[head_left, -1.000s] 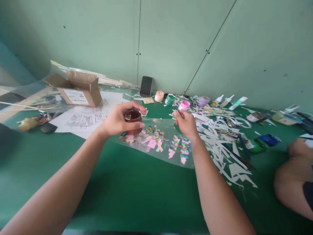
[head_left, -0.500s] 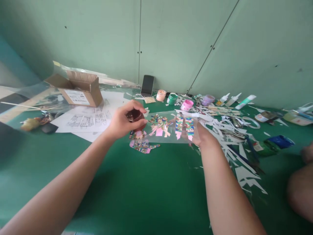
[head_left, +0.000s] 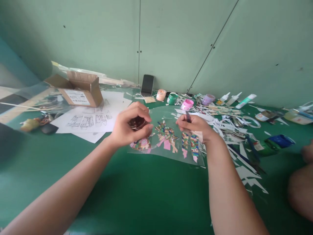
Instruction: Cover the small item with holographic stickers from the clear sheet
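My left hand (head_left: 130, 125) is curled round a small jar of dark reddish-brown stuff (head_left: 137, 122). My right hand (head_left: 193, 125) pinches a thin dark object (head_left: 188, 117) whose lower part is hidden by the fingers. Below both hands a clear plastic sheet (head_left: 158, 152) lies on the green tabletop. Painted cut-outs with pink tabs show on it: a round-patterned one (head_left: 141, 144) under my left hand, a jagged one (head_left: 167, 135) in the middle, and two strips (head_left: 194, 145) just below my right hand.
An open cardboard box (head_left: 78, 91) and printed sheets (head_left: 85, 121) are at the left. A phone (head_left: 147, 85) leans on the wall, beside a peach jar (head_left: 161, 95), green jar (head_left: 172, 99) and pink jar (head_left: 187, 104). Paper scraps (head_left: 244, 173), glue bottles and a person's knee are at the right.
The plastic sheet has come down nearer and now lies flatter. My right hand has moved from behind the sheet to above it, now with the thin dark object. My left hand has shifted slightly right.
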